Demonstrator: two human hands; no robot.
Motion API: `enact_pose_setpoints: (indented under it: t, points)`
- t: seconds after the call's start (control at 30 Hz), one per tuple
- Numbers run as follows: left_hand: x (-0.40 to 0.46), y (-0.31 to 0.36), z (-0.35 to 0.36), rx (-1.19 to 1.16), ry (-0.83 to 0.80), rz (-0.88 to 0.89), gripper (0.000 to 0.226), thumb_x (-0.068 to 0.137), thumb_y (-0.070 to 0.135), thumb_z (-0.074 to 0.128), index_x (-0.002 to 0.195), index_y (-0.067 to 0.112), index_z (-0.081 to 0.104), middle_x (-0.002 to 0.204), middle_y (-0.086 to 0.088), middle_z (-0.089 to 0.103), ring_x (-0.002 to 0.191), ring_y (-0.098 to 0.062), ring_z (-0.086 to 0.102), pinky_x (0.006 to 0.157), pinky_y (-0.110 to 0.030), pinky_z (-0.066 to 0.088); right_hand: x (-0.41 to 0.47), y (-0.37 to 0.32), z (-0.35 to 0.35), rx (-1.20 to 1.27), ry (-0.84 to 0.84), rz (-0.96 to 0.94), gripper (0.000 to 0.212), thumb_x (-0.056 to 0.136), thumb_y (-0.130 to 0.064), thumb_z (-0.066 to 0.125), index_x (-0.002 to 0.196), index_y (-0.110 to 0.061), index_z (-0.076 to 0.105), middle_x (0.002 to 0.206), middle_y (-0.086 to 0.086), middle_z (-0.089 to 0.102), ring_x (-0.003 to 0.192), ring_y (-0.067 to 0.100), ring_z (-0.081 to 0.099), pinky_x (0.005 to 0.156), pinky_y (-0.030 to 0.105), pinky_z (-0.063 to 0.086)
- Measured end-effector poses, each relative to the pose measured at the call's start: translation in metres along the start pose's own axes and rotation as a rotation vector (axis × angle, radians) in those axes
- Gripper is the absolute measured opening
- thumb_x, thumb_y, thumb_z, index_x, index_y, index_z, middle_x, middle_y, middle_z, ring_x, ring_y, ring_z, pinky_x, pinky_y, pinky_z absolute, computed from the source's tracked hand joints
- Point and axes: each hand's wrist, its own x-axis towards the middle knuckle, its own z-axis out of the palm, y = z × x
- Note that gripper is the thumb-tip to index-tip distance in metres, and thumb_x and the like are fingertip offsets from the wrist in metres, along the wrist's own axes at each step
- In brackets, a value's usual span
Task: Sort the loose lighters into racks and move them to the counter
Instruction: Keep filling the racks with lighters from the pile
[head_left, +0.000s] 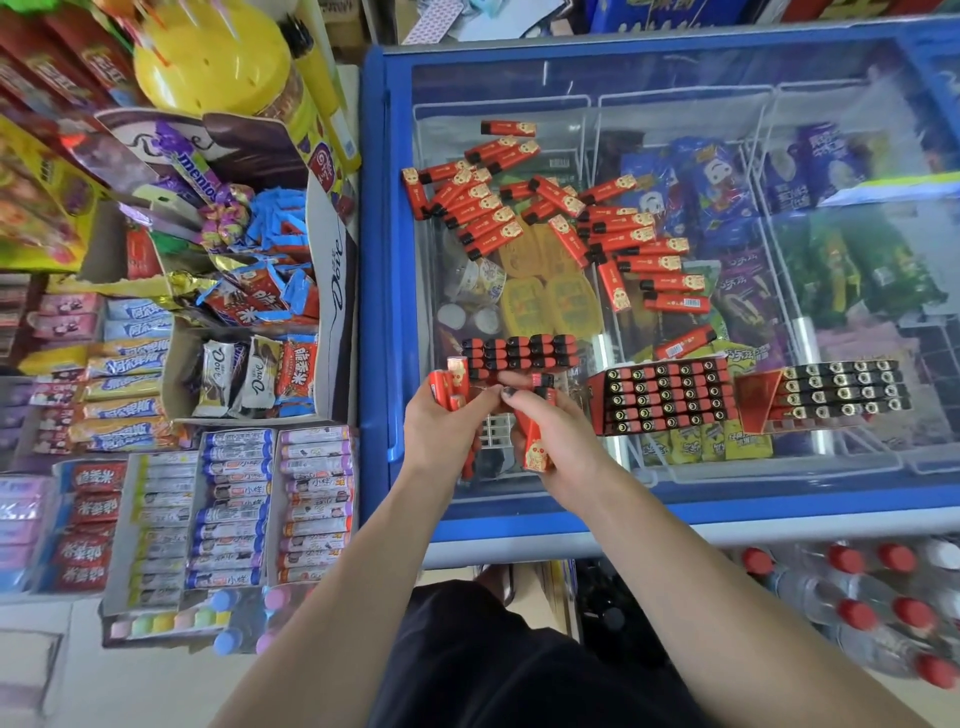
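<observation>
Blue-framed glass-topped chest freezer (374, 260) is carrying the scattered loose red lighters (571, 223), two filled racks (665, 400) and a half-filled white plastic rack (493, 431) lying directly under both hands. Left hand (441, 431) is clasping several lighters upright; right hand (558, 441), equally near, is pinching one, seemingly cap-up toward the slots.

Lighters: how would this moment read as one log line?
left hand: holds lighters | right hand: holds a lighter | loose lighters: on freezer lid
</observation>
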Motion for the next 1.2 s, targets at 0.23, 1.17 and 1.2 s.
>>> enact_pose_setpoints:
  t: [0.23,1.17,1.2]
  points:
    - [0.004,0.001,0.008,0.025,0.165,0.019,0.038,0.078,0.049,0.085,0.08,0.024,0.058,0.071,0.003,0.062,0.062,-0.016,0.056,0.066,-0.039,0.056,-0.003,-0.002,0.002,-0.052,0.049,-0.107,0.022,0.1,-0.013,0.062,0.122,-0.014,0.065,0.085,0.01,0.07,0.053,0.011,0.054,0.044,0.021,0.04]
    - [-0.04,0.002,0.006,-0.019,-0.216,0.004,0.022,0.087,0.006,0.08,0.091,0.017,0.062,0.061,-0.005,0.059,0.051,-0.018,0.051,0.05,-0.031,0.048,-0.022,-0.004,-0.014,-0.036,0.106,-0.131,0.008,0.097,-0.022,0.071,0.1,-0.017,0.075,0.096,0.004,0.08,0.091,0.014,0.075,0.086,0.032,0.055]
    - [-0.04,0.002,0.005,-0.015,-0.202,0.01,0.022,0.087,0.006,0.08,0.091,0.018,0.061,0.061,-0.006,0.059,0.052,-0.02,0.05,0.05,-0.033,0.047,-0.022,-0.004,-0.014,-0.05,0.111,-0.131,0.01,0.097,-0.024,0.071,0.099,-0.016,0.076,0.098,0.007,0.079,0.094,0.018,0.075,0.089,0.034,0.056]
